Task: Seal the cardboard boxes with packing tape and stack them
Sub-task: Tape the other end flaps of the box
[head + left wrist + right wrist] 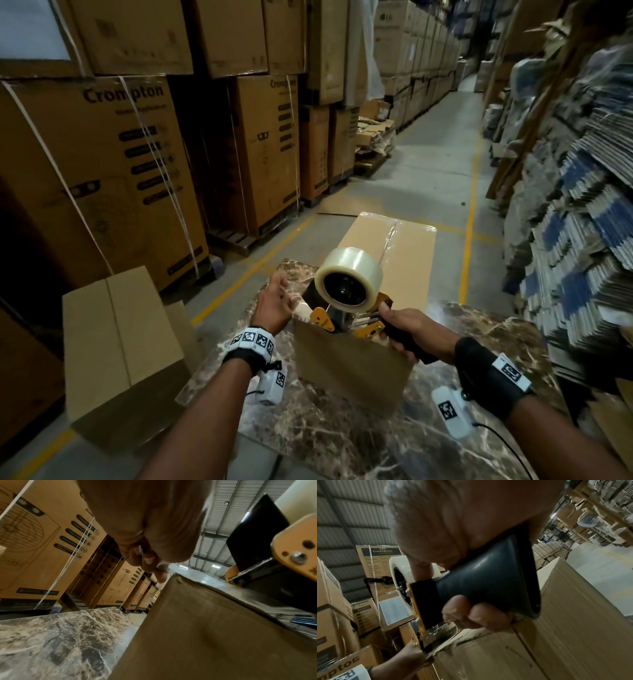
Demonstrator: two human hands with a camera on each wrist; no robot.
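Observation:
A plain cardboard box (352,363) stands on a marbled table (342,442), with a strip of clear tape (394,236) running along its top seam. My right hand (400,329) grips the black handle of a yellow tape dispenser (342,318). The dispenser carries a clear tape roll (349,277) and sits at the box's near top edge. In the right wrist view, my fingers (476,616) wrap the handle (488,581). My left hand (277,301) is at the box's near left corner. In the left wrist view, its curled fingers (149,555) seem to pinch a thin tape end.
A second plain box (120,342) stands on the floor left of the table. Tall stacks of printed cartons (102,164) line the left side. Bundles of flat cardboard (582,222) fill the right. A yellow-lined aisle (442,178) runs ahead.

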